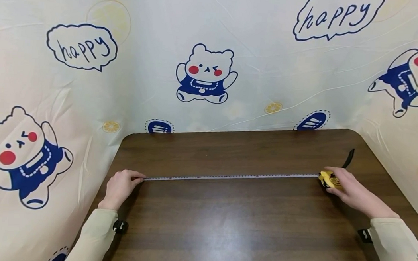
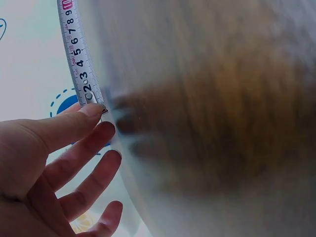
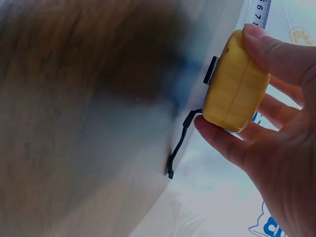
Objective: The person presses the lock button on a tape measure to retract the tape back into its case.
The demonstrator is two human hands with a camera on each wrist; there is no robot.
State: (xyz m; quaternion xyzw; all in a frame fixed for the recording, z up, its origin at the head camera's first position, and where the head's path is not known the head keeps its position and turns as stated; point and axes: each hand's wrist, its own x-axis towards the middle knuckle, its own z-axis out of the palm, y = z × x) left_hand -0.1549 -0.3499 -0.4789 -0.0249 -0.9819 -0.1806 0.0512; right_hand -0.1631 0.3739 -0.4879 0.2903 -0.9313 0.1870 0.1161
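Note:
A tape measure's white blade [image 1: 227,176] is drawn out in a line across the brown table, from my left hand to my right. At its end, my left hand [image 1: 121,187] pinches the metal tip [image 2: 91,98] between thumb and forefinger; the other fingers are spread in the left wrist view. My right hand [image 1: 349,189] grips the yellow tape measure case [image 3: 237,81], thumb on one side and fingers round the other. A black wrist strap [image 3: 183,136] hangs from the case. Numbers along the blade show near the left thumb.
The wooden table [image 1: 203,218] has rounded far corners and a glossy patch of reflected light. Behind it and at both sides hangs a pale curtain [image 1: 155,71] printed with bears and the word happy. Each sleeve has a small black device [image 1: 119,226] at the wrist.

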